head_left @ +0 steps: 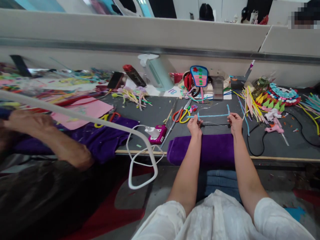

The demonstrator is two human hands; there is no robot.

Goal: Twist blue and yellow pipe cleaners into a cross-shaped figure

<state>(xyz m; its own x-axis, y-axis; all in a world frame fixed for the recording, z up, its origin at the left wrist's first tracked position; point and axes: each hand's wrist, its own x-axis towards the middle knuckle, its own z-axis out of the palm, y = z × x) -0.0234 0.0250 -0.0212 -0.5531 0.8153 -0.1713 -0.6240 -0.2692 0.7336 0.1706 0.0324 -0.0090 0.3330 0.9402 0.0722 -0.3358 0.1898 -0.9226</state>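
Note:
Between my two hands stretches a light blue pipe cleaner, its right end bent up. My left hand pinches it near its left end, fingers closed. At the other end my right hand grips it by the bend, also closed. Thin clear wire or thread shows just above and below the pipe cleaner. Under my forearms lies a folded purple cloth at the table's front edge. Left of my left hand are scissors with red and yellow handles.
A pink glue gun with a black cord lies at right, near bundled pipe cleaners. A magenta power block sits left. A white lamp arm crosses in front of a co-worker's arm. A pale green jug stands behind.

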